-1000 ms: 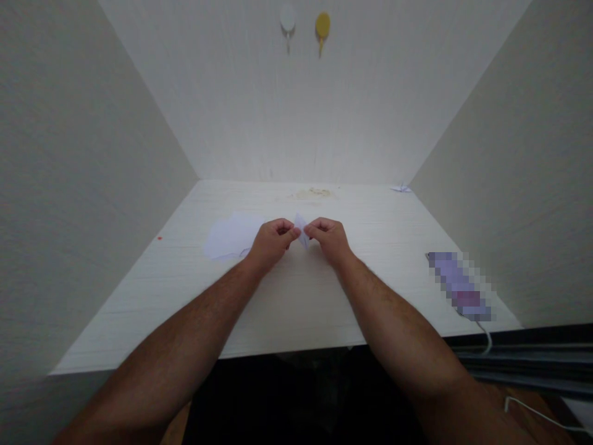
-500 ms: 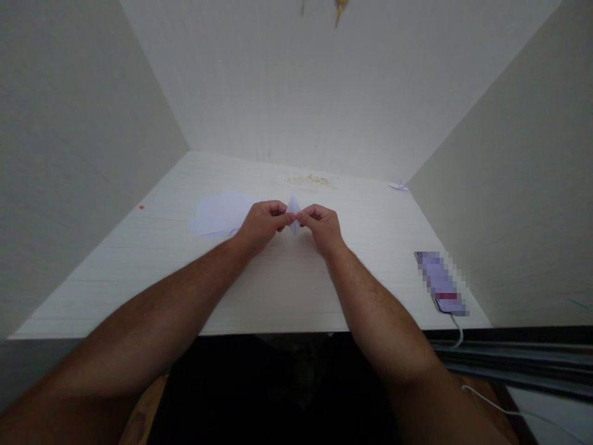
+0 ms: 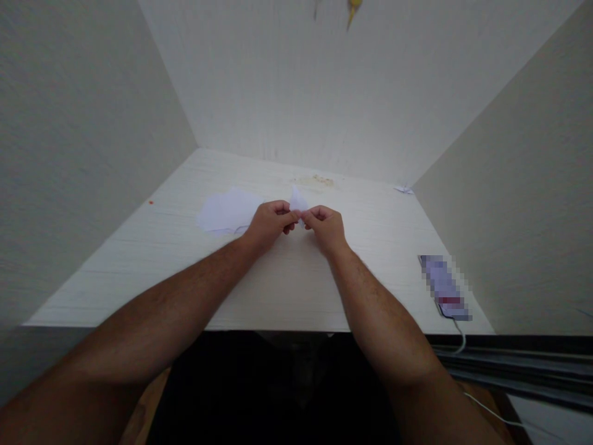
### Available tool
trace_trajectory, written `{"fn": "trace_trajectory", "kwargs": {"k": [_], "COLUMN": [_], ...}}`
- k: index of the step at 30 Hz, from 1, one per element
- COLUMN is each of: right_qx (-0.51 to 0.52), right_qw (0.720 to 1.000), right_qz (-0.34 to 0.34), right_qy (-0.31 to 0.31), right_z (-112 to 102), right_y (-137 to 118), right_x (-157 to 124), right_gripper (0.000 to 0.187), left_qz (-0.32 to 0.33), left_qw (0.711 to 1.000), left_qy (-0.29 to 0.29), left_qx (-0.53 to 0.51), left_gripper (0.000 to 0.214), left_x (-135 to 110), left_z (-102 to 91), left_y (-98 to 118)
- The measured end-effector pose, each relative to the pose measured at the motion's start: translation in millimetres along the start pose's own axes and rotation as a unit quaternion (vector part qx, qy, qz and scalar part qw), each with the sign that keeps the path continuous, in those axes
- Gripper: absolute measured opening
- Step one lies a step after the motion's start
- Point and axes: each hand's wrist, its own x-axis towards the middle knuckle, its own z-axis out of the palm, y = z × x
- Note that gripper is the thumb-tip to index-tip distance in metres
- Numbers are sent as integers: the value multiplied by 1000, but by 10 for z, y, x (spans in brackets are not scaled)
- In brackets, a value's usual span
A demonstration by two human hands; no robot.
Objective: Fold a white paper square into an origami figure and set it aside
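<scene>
A small piece of folded white paper is held up between my two hands over the white table. My left hand pinches it from the left with thumb and fingertips. From the right, my right hand pinches the same piece, and the two thumbs nearly meet at its lower part. The paper's pointed top rises above the fingers; its lower part is mostly covered by them. Beside my left hand lie flat white sheets of paper, partly behind that hand.
A phone with a white cable lies at the right. In the back right corner sits a small folded paper. A brownish stain marks the table's back, and an orange speck the left. Panels enclose three sides.
The folded paper has turned between my fingers: its diamond shape with a lower point has given way to a broader face leaning left. Both hands keep their pinch. The whole view has shifted slightly.
</scene>
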Motion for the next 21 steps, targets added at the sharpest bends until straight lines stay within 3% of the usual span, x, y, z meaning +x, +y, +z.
{"fn": "trace_trajectory", "kwargs": {"k": [14,21], "right_qx": [-17,-58], "right_qw": [999,996], "right_qz": [6,-25], "right_qy": [-46,-58], "right_z": [48,50], "right_y": [-30,-42], "right_x": [-50,-77], "right_gripper": [24,26], "left_qz": [-36,-53], "left_qw": [995,990], "left_qy": [7,9], "left_qx": [-96,-130], "left_gripper": [21,21], "left_x": [-10,-13], "left_z": [36,51], "left_y": [21,65]}}
